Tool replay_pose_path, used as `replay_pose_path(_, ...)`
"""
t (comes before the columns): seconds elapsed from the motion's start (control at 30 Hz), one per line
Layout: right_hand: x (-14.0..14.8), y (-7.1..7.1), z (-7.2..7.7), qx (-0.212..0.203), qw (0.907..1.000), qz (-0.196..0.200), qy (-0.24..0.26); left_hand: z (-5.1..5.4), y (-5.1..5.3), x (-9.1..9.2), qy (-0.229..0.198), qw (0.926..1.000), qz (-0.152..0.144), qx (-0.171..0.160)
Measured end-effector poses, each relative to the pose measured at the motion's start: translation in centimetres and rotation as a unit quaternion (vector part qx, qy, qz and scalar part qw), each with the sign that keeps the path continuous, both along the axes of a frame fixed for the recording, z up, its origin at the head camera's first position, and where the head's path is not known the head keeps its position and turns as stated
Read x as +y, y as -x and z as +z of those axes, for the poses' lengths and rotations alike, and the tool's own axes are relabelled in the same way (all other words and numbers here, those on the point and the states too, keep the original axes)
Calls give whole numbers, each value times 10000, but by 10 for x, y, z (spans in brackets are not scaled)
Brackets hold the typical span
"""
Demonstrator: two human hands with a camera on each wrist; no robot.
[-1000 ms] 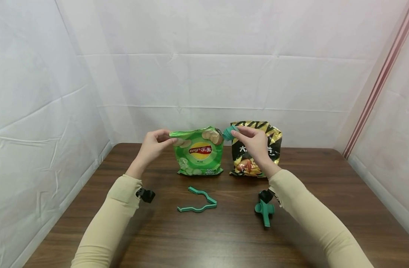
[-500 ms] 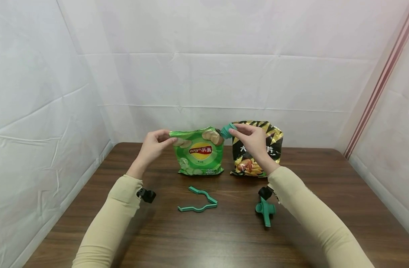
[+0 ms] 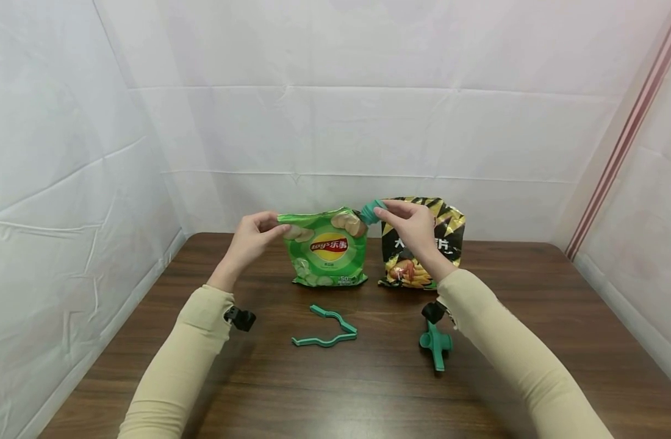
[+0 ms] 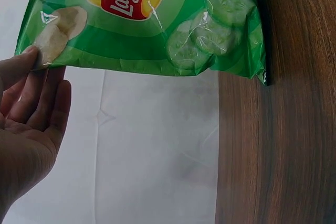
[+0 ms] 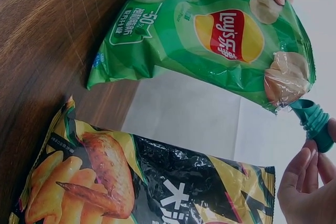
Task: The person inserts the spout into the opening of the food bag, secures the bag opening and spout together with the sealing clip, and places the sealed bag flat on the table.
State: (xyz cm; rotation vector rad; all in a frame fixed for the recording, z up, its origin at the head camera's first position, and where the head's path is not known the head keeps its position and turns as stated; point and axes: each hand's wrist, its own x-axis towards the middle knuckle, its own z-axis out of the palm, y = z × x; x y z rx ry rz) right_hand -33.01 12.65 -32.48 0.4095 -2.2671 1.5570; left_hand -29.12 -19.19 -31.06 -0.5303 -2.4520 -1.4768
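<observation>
The green chip bag [image 3: 329, 253] stands upright on the table, its upper left corner pinched by my left hand [image 3: 251, 244] between thumb and fingers. Beside its upper right corner, my right hand [image 3: 415, 230] holds a teal ribbed spout piece [image 3: 371, 211] by thumb and fingertips. In the right wrist view the wide mouth of the spout piece [image 5: 313, 121] meets the bag's corner; whether the corner is inside it, I cannot tell. The left wrist view shows my left thumb on the front of the green bag [image 4: 136, 35].
A black and yellow bag [image 3: 401, 268] stands behind my right hand. On the brown table [image 3: 313, 402] lie an unfolded teal clip [image 3: 326, 342] at the middle and a teal cross-shaped piece [image 3: 436, 344] near my right wrist. White sheets hang behind and at both sides.
My right hand has shifted slightly up and left with the spout piece, which now tilts more at the bag's corner. My left hand has kept its pinch in place.
</observation>
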Motion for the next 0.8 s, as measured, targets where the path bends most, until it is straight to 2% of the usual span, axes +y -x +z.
replay_pose_path(0.23,-3,-1,3,-156,9994,238,190,0,-1,0,2,10000,-72,4)
replay_pose_path(0.5,-13,-24,20,-34,9996,280,65,0,1,-2,-23,9999,-108,-30)
replay_pose_path(0.6,-11,-14,11,-71,9995,295,45,-1,3,-2,-2,10000,-88,-14)
replay_pose_path(0.73,-6,3,-3,-130,9993,340,38,-15,17,-8,-23,10000,-41,-17)
replay_pose_path(0.8,-6,2,-3,-111,9992,380,4,-22,25,-11,-44,10000,-26,-2)
